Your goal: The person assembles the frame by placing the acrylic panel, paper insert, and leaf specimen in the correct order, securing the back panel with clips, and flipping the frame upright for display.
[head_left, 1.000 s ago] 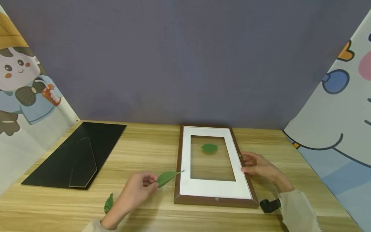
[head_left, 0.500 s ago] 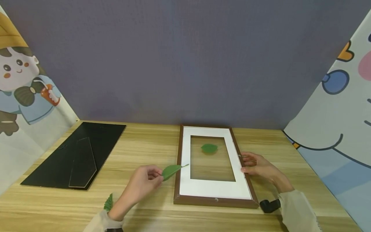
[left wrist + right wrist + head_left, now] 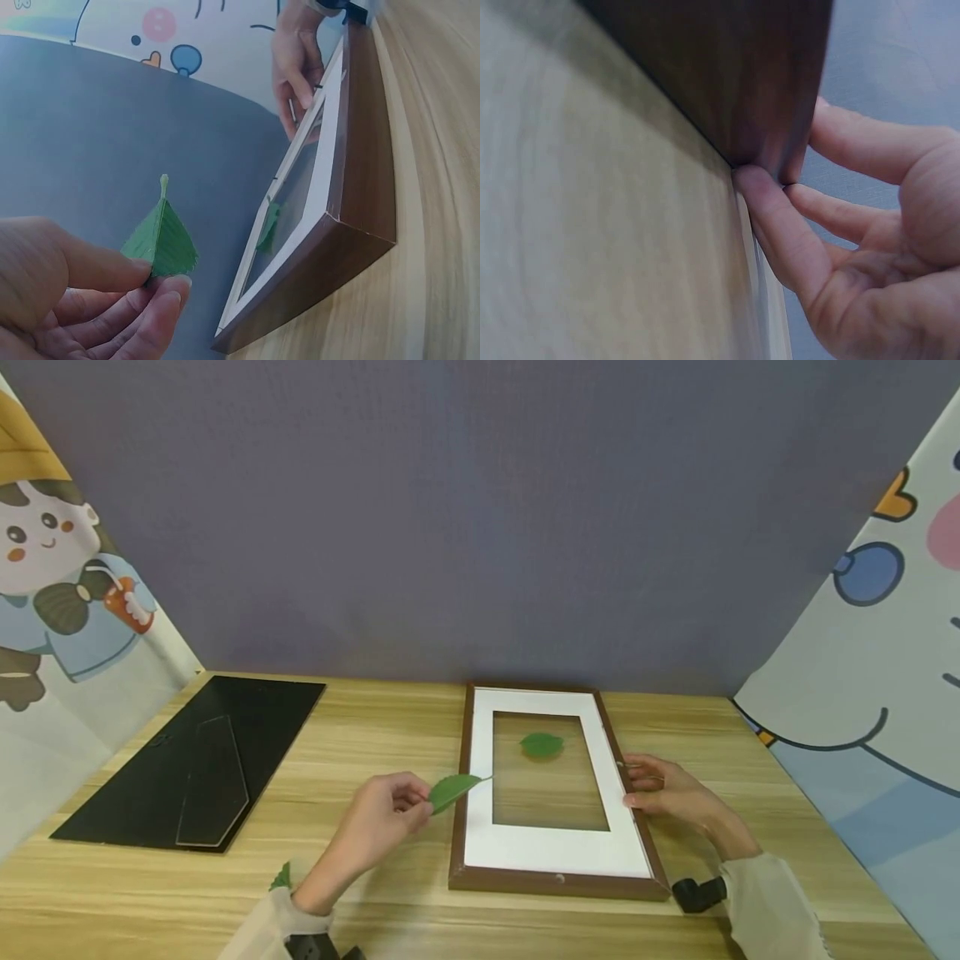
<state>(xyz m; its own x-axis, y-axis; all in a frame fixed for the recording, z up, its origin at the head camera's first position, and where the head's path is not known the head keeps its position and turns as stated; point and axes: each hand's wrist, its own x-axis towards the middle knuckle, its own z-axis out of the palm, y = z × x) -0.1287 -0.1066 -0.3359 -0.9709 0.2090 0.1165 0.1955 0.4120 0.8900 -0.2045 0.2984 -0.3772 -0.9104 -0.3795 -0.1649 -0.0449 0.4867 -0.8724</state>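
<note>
My left hand [image 3: 386, 814] pinches a green leaf [image 3: 452, 791] by its broad end between thumb and fingers. Its stalk points right, over the left border of a brown picture frame [image 3: 555, 882]. The frame lies flat with a white mat [image 3: 525, 847] around a see-through pane [image 3: 547, 793]. A second green leaf [image 3: 542, 744] lies in the upper part of that window. On the frame's right side my right hand [image 3: 675, 793] grips the edge. In the right wrist view, thumb and fingers [image 3: 780, 225] hold the brown side [image 3: 735, 82] near the table.
A black backing board [image 3: 172, 768] with a stand flap lies on the wooden table [image 3: 375, 727] at the left. Another leaf [image 3: 281, 875] shows partly behind the left sleeve. A grey panel [image 3: 450, 527] rises at the back, with cartoon-printed sheets [image 3: 840, 677] at both sides.
The left hand has moved right and slightly away from me, carrying the leaf over the frame's left border. The right hand and the frame have stayed in place.
</note>
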